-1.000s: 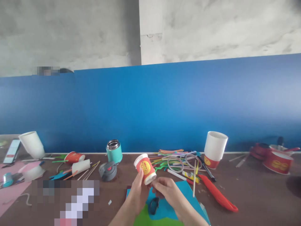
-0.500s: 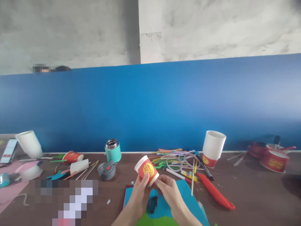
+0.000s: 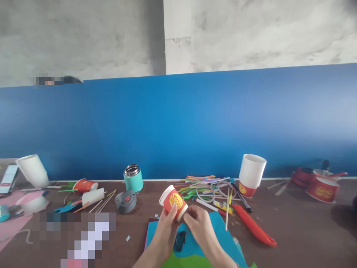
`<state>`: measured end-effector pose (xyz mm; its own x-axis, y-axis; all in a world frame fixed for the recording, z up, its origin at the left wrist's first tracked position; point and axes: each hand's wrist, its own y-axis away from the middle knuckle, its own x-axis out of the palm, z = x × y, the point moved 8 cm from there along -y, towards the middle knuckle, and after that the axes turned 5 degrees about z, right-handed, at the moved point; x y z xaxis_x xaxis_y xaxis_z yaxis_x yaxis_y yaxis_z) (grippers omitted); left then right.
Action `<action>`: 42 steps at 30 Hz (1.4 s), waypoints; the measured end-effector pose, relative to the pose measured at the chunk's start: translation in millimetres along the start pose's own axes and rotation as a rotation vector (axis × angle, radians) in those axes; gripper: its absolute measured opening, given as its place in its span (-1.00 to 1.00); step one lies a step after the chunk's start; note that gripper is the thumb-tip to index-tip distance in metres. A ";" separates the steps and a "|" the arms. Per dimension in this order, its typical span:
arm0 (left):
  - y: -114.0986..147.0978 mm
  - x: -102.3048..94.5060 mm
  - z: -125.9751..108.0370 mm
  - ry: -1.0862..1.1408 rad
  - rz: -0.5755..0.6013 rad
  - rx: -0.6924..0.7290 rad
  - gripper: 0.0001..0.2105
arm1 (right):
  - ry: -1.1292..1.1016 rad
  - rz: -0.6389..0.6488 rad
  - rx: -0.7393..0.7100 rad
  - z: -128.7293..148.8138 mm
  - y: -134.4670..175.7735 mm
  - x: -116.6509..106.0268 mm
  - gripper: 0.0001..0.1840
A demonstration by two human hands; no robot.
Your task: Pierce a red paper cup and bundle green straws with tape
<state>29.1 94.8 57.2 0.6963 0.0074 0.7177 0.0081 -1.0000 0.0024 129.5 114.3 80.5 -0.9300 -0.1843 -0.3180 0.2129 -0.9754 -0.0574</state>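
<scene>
A red paper cup (image 3: 175,202) with a white rim and a yellow emblem is tilted in my left hand (image 3: 165,231), its thumb across the front. My right hand (image 3: 198,223) is closed, with thumb and fingertips pinched together at the lower right of the cup, by its base. What those fingertips grip, if anything, is hidden. Below the cup, between my wrists, is a dark looped object (image 3: 180,241) resembling a scissors handle; its other end cannot be made out. Blue paper (image 3: 214,230) and green paper (image 3: 185,262) lie under my hands.
Behind my hands lie several coloured pipe cleaners (image 3: 200,182), markers (image 3: 205,206) and a red strip (image 3: 253,227). Stacked cups (image 3: 252,173) stand right, red bowls (image 3: 322,190) beyond. A teal flask (image 3: 133,179), its grey lid (image 3: 126,201) and fallen cups (image 3: 93,196) are left. A blue partition (image 3: 178,126) borders the table.
The view has shifted slightly. My left hand keeps its hold on the cup, and my right fingers stay at its base with only a slight change in pose.
</scene>
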 end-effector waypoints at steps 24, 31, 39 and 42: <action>3.4 0.0 -1.7 -0.047 -0.069 0.037 -0.60 | 0.005 0.063 0.022 -0.7 -1.8 2.6 -0.81; 5.0 3.3 -1.4 -0.021 -0.052 0.005 -0.64 | 0.390 -0.086 -0.137 19.0 11.1 -4.9 -0.83; 1.5 -5.8 3.6 -0.065 -0.083 -0.040 -0.69 | 0.862 -0.086 -0.510 39.8 24.6 10.1 -0.86; 0.3 -7.6 3.5 -0.107 -0.095 -0.056 -0.71 | 0.844 -0.039 -0.504 39.1 24.0 12.2 -0.85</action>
<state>26.4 94.5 49.3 0.7666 0.0997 0.6344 0.0397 -0.9933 0.1083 111.6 84.0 112.2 -0.4613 0.1857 -0.8676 0.4715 -0.7770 -0.4170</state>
